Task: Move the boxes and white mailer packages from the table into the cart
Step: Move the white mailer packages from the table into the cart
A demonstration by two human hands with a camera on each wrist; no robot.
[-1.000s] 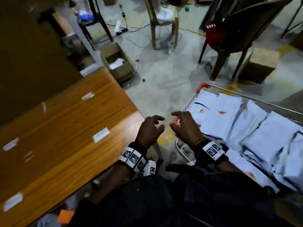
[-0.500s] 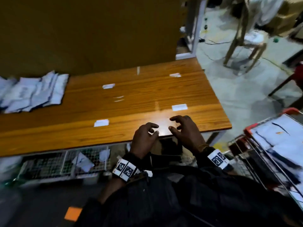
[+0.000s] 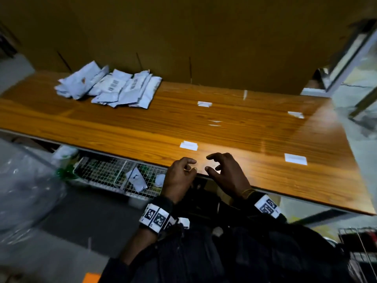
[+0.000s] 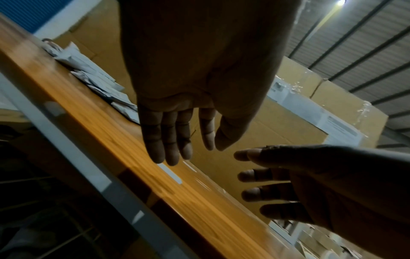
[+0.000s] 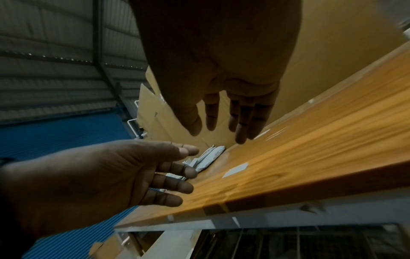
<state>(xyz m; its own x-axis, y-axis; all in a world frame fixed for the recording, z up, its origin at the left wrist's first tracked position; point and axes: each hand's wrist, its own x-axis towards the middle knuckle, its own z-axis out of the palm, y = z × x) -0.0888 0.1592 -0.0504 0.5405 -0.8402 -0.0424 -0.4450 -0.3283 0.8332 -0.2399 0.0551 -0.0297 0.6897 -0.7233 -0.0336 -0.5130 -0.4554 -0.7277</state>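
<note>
A heap of white mailer packages [image 3: 111,86] lies at the far left of the wooden table [image 3: 234,127]; the same white mailer packages [image 4: 93,82] show in the left wrist view and, edge-on, as white mailer packages [image 5: 209,157] in the right wrist view. My left hand [image 3: 180,176] and right hand [image 3: 222,172] hover side by side over the table's near edge, both empty with fingers loosely spread. They are well right of the heap. The left hand [image 4: 177,136] and right hand [image 5: 230,121] hold nothing. A corner of the wire cart [image 3: 359,248] shows at the lower right.
Small white labels [image 3: 189,145] are stuck on the tabletop. Tall brown cardboard [image 3: 183,37] stands behind the table. A wire shelf [image 3: 114,176] with scraps sits under the table, and clear plastic wrap [image 3: 24,184] lies at the left.
My view swung left from the cart to the table, bringing the mailer heap into sight. Both empty hands came from the cart's edge to the table's near edge.
</note>
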